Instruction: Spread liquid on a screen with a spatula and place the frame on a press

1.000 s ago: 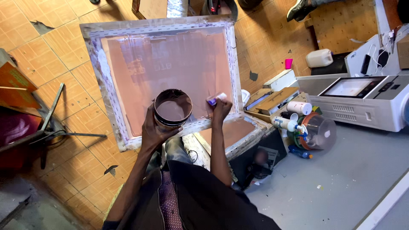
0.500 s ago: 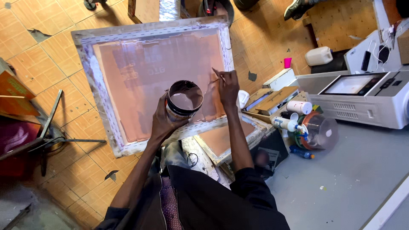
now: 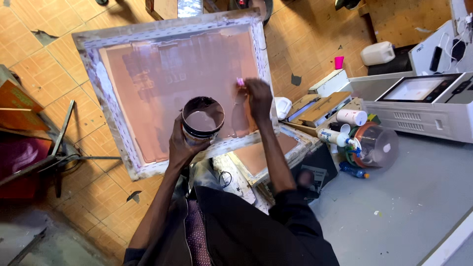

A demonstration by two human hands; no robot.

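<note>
A large wooden screen frame (image 3: 111, 123) with orange-pink mesh leans in front of me, its upper part darker and wet. My left hand (image 3: 183, 143) grips a round open tin (image 3: 202, 119) of pinkish liquid over the frame's lower edge. My right hand (image 3: 257, 96) holds a small brush with a pink handle (image 3: 240, 82) against the mesh near the frame's right side.
A smaller screen frame (image 3: 261, 157) lies under the big one. To the right stand a grey table (image 3: 404, 207), a white machine (image 3: 423, 103), bottles, a plastic jar (image 3: 372, 145) and boxes. A white jug (image 3: 377, 53) sits on the tiled floor. A metal stand (image 3: 59, 148) is at left.
My right hand with the brush has moved up along the mesh. The tin in my left hand stays near the lower edge.
</note>
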